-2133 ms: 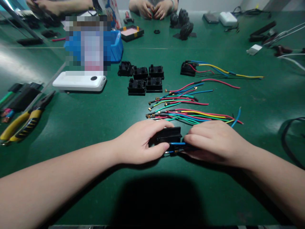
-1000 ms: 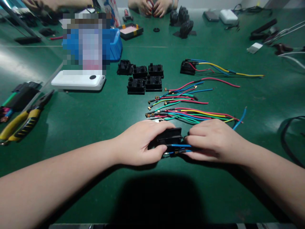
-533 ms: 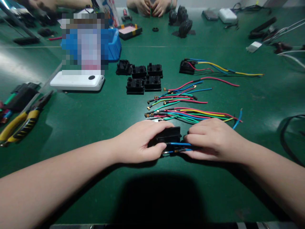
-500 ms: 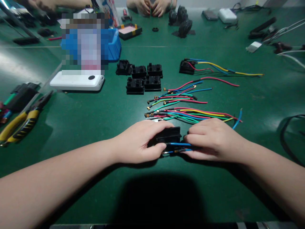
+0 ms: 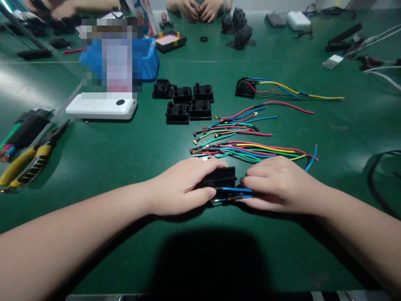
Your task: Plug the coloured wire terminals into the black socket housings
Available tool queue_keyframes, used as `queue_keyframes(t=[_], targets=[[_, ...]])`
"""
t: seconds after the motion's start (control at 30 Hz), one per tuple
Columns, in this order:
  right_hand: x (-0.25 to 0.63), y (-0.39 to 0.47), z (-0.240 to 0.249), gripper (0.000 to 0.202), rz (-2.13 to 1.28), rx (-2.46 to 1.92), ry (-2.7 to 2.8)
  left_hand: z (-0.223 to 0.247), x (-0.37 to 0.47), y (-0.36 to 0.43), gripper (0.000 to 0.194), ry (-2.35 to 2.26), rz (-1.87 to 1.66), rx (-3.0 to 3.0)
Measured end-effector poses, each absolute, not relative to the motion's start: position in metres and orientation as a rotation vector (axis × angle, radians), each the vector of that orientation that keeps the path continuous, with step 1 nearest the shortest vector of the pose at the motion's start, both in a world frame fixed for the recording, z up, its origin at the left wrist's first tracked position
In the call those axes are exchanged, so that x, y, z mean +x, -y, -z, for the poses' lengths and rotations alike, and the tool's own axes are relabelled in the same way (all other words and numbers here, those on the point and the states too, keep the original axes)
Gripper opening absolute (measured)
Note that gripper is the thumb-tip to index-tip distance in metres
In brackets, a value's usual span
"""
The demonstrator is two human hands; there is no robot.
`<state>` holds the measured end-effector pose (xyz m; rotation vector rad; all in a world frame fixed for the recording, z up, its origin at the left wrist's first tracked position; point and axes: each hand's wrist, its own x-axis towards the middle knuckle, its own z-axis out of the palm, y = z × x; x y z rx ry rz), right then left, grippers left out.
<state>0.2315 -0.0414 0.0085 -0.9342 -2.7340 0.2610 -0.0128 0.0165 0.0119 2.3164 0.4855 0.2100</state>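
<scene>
My left hand [image 5: 188, 186] is closed around a black plastic housing [image 5: 221, 177], thumb in front and fingers behind it. Blue wires [image 5: 236, 190] run along the housing's near side into my right hand [image 5: 278, 184], whose curled fingers pinch them; the fingertips are partly hidden. A small metal terminal [image 5: 215, 201] shows below my left thumb. Just beyond both hands lies a bundle of coloured wires [image 5: 250, 148] with brass terminals. Further off sit several black housings [image 5: 177, 113], and one wired housing [image 5: 246, 88] with blue, yellow and red leads stands to their right.
Yellow-handled pliers [image 5: 37, 156] and bundled wires lie at the left. A white power bank [image 5: 100, 106] is near a blue bin [image 5: 150, 58]. Another person's hands [image 5: 199, 9] are at the far edge. Cables [image 5: 380, 179] lie at the right.
Both hands and the black housing have shifted very slightly to the left. The grip on the housing and the blue wires looks the same.
</scene>
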Motion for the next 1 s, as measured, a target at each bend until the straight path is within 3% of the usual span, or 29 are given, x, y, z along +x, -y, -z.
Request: queue_keyframes(t=[0.63, 1.0], targets=[[0.2319, 0.0410, -0.0068, 0.029, -0.340, -0.942, 2.705, -0.0143, -0.0100, -0.0136, 0.043, -0.523, -0.218, 2.270], [0.2331, 0.0397, -0.0097, 0.023, -0.597, -0.917, 2.607, -0.0076, -0.0079, -0.0080, 0.037, -0.575, -0.413, 2.338]])
